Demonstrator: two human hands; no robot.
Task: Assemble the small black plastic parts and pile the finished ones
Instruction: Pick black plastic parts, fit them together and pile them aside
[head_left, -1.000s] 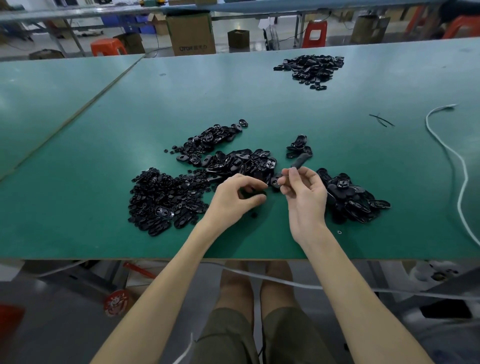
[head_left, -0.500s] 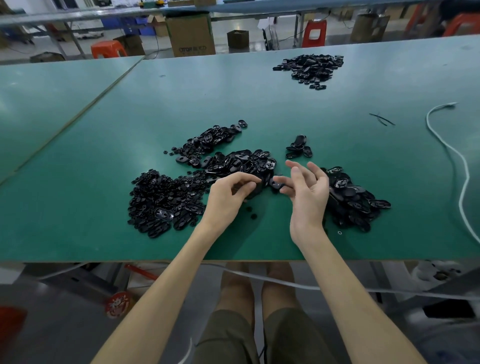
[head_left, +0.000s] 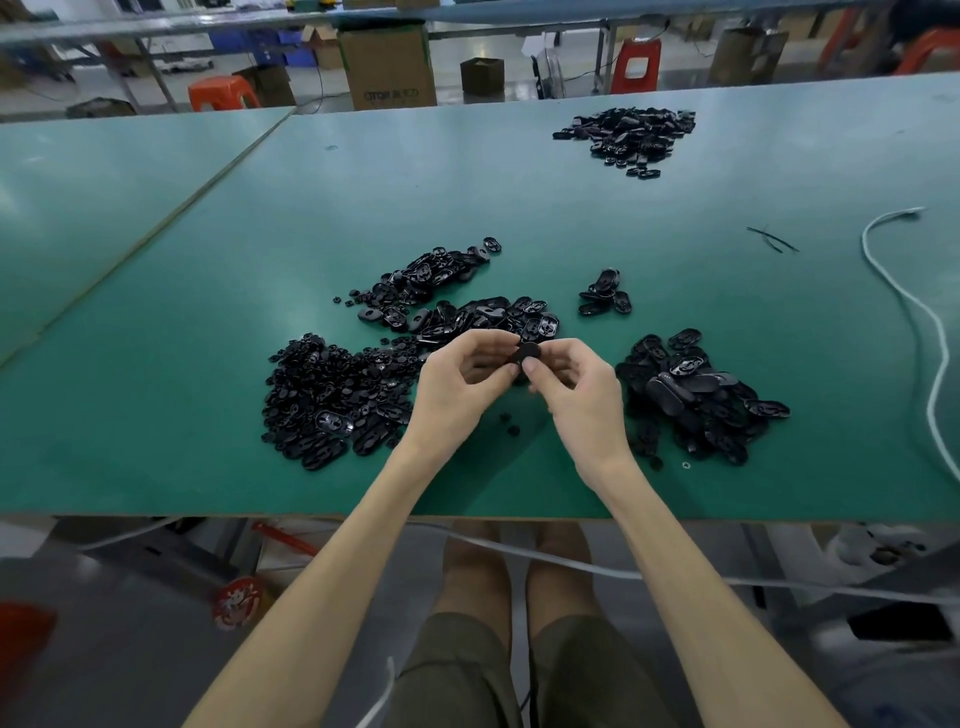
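Green counter (head_left: 156, 322). Left: heap of small black parts (head_left: 332, 400). Beyond counter, cardboard box (head_left: 387, 67) — print partly legible, "OTOR", rest blurred. Centre: left grip (head_left: 457, 384) and right grip (head_left: 582, 395) both pinching one black part (head_left: 527, 353), held over counter between heaps. Right: pile of oval pieces (head_left: 696, 395) — white cable (head_left: 904, 301) at far right.

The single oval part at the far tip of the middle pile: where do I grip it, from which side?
Pinch the oval part across its short width, on the two long edges, from above and from its far right. It seems to lie flat on the table, bare on that side; the pile crowds its near left.
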